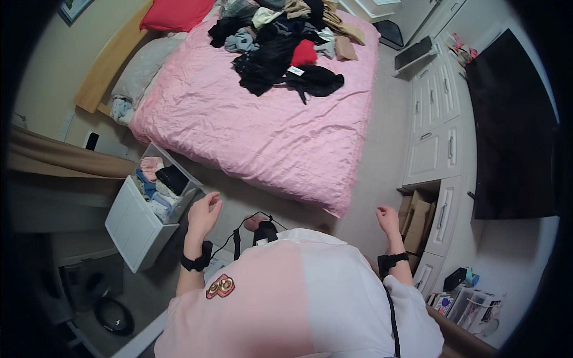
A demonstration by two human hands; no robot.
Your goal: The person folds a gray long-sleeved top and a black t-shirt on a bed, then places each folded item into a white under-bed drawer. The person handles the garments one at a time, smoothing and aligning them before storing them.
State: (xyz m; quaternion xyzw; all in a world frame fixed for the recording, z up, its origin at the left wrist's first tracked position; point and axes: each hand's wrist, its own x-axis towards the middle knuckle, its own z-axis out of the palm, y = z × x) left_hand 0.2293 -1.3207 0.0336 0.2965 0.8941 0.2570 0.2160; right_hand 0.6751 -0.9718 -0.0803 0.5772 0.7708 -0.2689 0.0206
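My left hand (206,215) hangs in the air with its fingers loosely bent and apart, holding nothing. It is nearest to a white drawer unit (134,224) whose pulled-out upper drawer is packed with folded clothes (158,185) in pink, blue, black and white. On the right, my right hand (388,221) is raised beside the white cabinets, its fingers slightly curled with nothing in them. Ahead stands a bed with a pink quilted cover (262,143). A heap of clothes (274,59), mostly black with some grey, beige and red, lies on its far part.
White cabinets (439,137) line the right wall, with cardboard in an open compartment (418,215) and a large black television (513,131) above. A red pillow (176,15) and a wooden headboard (110,56) are at the far left. A round black object (113,316) sits at lower left.
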